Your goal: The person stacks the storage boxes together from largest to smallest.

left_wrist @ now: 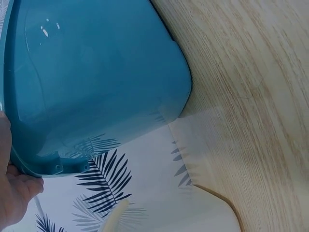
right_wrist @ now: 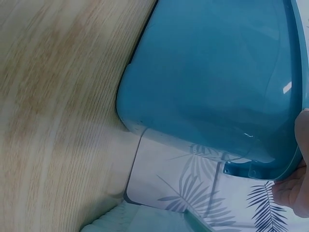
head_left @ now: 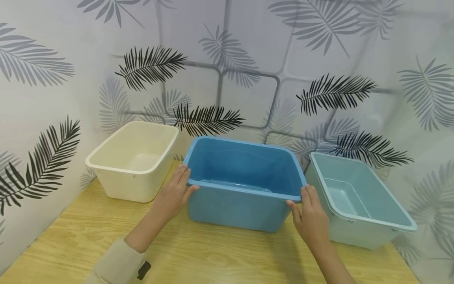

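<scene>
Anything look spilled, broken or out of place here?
Nothing stands out. The cream tub, blue tub and pale teal tub are all upright, with no spill or damage visible; the left hand and right hand hold the blue one.

This looks like a room in a home — lived-in or merely set up that way, the views cannot settle. Wall covering printed with black and grey fronds shows beyond the left, far and right edges of the table, whose top is yellowish wood grain. Household plastic suits it too — a cream tub near the far left corner, a blue tub mid-table, a pale green tub towards the right edge.
</scene>
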`<state>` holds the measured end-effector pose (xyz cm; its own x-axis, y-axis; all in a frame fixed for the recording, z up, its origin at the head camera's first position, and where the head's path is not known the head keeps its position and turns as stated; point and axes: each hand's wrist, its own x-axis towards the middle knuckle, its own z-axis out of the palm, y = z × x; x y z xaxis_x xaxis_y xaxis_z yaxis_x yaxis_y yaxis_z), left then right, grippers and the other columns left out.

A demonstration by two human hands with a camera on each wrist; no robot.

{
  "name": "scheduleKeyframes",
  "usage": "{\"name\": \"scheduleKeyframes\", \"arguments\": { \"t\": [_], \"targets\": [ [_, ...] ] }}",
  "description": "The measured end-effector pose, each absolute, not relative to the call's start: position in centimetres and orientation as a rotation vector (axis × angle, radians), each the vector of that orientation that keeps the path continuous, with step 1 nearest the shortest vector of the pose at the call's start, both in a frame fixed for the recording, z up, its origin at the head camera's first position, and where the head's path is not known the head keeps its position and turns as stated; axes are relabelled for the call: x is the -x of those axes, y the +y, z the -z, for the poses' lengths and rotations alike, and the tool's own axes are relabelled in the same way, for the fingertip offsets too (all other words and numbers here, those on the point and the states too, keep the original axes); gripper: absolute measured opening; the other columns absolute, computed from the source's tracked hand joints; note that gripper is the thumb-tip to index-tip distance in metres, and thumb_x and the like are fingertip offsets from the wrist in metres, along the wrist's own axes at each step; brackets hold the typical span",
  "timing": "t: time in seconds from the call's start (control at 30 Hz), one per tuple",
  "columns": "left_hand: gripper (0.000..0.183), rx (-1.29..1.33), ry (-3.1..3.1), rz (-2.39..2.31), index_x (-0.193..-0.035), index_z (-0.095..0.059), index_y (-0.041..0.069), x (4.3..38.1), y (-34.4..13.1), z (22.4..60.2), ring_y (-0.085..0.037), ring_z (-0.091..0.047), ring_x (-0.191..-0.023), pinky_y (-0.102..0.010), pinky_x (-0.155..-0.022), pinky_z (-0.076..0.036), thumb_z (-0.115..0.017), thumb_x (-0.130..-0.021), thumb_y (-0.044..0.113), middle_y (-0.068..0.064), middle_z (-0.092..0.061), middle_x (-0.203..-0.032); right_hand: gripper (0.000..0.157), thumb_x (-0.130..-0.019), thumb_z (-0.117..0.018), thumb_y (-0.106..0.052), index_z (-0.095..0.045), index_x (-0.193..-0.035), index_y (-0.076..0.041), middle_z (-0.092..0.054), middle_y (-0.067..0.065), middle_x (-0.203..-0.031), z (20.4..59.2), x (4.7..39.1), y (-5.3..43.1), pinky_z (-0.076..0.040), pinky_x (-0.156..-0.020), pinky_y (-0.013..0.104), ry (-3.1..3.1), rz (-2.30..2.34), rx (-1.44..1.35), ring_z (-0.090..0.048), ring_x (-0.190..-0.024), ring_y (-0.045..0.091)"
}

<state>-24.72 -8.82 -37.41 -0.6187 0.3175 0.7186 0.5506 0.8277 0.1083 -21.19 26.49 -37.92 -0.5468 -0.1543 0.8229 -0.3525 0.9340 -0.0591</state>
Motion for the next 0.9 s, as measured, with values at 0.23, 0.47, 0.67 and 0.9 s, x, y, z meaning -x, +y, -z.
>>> {"name": "scheduleKeyframes", "arguments": {
  "t": [0.23,0.47,0.67,0.9],
  "targets": [
    [0.062,0.618,-2.302,0.422,-0.12,-0.052,-0.015,24.5,-8.85,37.46,-0.041,-0.048,-0.123,-0.044,-0.094,-0.047,-0.045,-0.092,0.04,-0.03,-0.052,-0.126,0.07,-0.094,-0.037,-0.049,-0.053,-0.114,0.017,-0.056,0.032,-0.116,37.86,20.95,26.31,-0.053,-0.071,0.055,-2.157,-0.277,-0.356,-0.054,-0.11,0.046],
    [0.075,0.635,-2.265,0.414,-0.119,-0.052,-0.016,24.4,-9.01,37.6,-0.041,-0.048,-0.121,-0.043,-0.091,-0.049,-0.026,-0.092,0.049,-0.03,-0.053,-0.125,0.074,-0.094,-0.035,-0.051,-0.053,-0.113,0.018,-0.055,0.033,-0.116,37.95,20.77,26.32,-0.052,-0.071,0.056,-2.157,-0.278,-0.35,-0.054,-0.11,0.047],
    [0.078,0.639,-2.261,0.419,-0.119,-0.052,-0.016,24.17,-9.13,37.49,-0.042,-0.048,-0.121,-0.043,-0.091,-0.049,-0.023,-0.093,0.051,-0.031,-0.053,-0.124,0.072,-0.093,-0.038,-0.05,-0.053,-0.113,0.018,-0.054,0.034,-0.118,38.02,20.58,26.23,-0.052,-0.073,0.056,-2.174,-0.278,-0.335,-0.053,-0.111,0.048],
    [0.075,0.645,-2.24,0.407,-0.118,-0.052,-0.016,24.12,-9.3,37.53,-0.042,-0.05,-0.12,-0.043,-0.091,-0.049,-0.026,-0.093,0.049,-0.031,-0.053,-0.123,0.07,-0.094,-0.041,-0.048,-0.052,-0.114,0.018,-0.053,0.034,-0.119,37.88,20.25,25.99,-0.051,-0.075,0.056,-2.191,-0.284,-0.32,-0.052,-0.112,0.048]
  ]
}}
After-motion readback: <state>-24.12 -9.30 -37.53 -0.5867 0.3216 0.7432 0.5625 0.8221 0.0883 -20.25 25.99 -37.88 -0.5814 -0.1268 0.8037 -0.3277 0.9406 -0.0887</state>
